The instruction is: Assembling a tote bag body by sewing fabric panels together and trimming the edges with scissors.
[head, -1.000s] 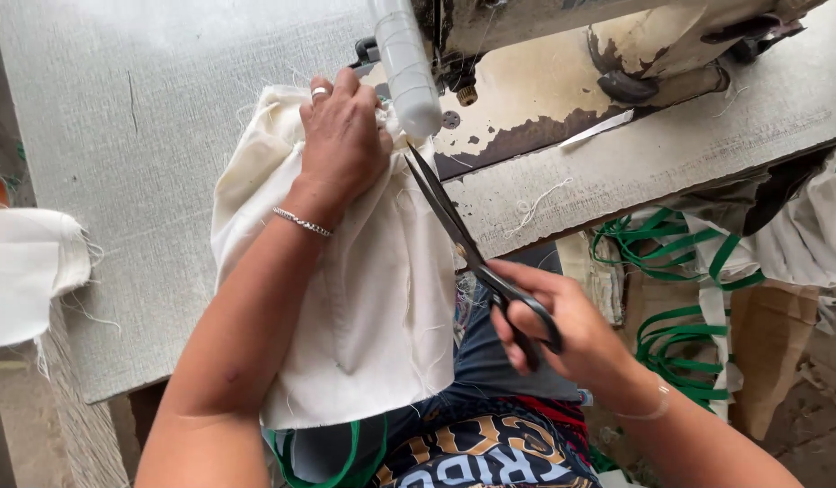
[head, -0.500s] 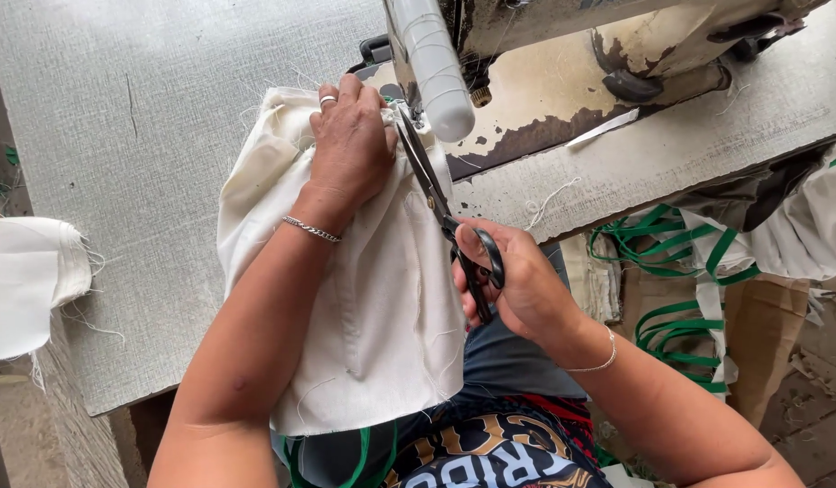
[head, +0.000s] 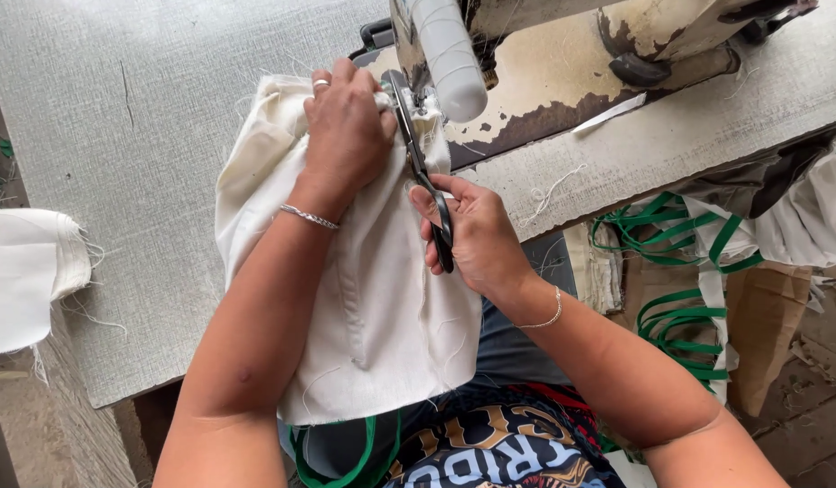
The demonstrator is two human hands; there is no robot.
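A cream cloth piece (head: 382,307) lies over the table's front edge and hangs onto my lap. My left hand (head: 346,126) presses flat on its top end, right beside the sewing machine (head: 544,63). A ring and a thin bracelet show on that hand and wrist. My right hand (head: 477,235) grips black scissors (head: 422,167) by the handles. The blades point up toward the machine's needle area, next to my left fingers. The needle itself is hidden behind the machine's head.
A grey worktable (head: 147,117) holds a stack of cream cloth (head: 25,276) at its left edge. Green-and-white straps (head: 689,262) and a cardboard box (head: 761,334) sit on the floor at the right. Loose threads lie on the table.
My right hand has brought the scissors up from my lap to the machine's needle area. My left hand stays pressed on the cloth.
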